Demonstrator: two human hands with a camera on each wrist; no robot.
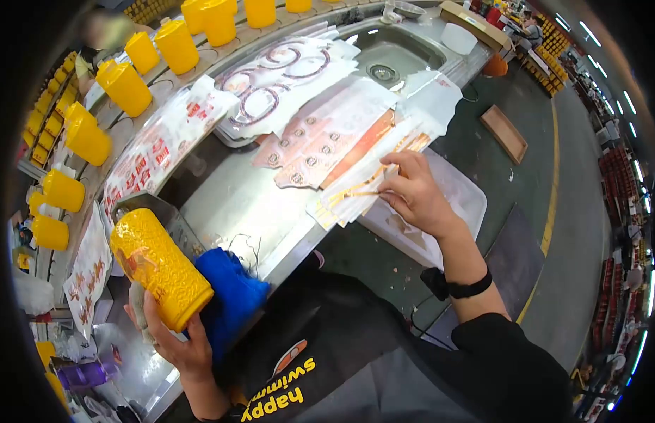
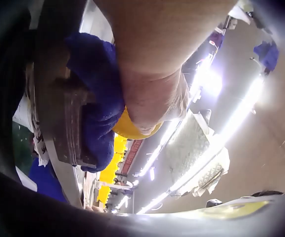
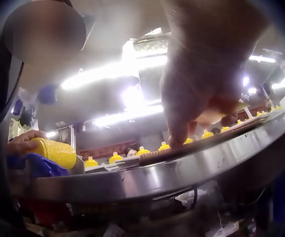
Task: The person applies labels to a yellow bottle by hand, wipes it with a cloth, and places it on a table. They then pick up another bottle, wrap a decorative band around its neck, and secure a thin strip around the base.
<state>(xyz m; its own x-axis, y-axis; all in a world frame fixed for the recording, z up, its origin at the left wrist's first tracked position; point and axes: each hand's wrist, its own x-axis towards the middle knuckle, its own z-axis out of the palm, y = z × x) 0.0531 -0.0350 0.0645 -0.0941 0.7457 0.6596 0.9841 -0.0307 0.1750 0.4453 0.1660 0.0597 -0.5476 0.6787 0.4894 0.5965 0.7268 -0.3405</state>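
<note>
My left hand [image 1: 178,344] grips a yellow jar [image 1: 152,261] with a raised pattern near its lower end, tilted over the bench edge. A small grey piece [image 1: 138,310] sits beside those fingers. On the right, my right hand [image 1: 415,194] pinches a narrow gold-printed strip [image 1: 361,193] at the edge of white printed sheets [image 1: 327,204]. Next to it lie pink transfer sheets [image 1: 306,151] with round dark marks and an orange-red band [image 1: 359,151]. In the right wrist view, the right hand [image 3: 202,108] is low over the sheets at the counter's rim.
A blue cloth [image 1: 232,292] hangs by the jar on the steel counter [image 1: 232,204]. Sheets with purple rings [image 1: 260,102] lie near the sink [image 1: 391,53]. Yellow jars [image 1: 123,88] line the far side. Below the right arm stands a white bin [image 1: 468,201].
</note>
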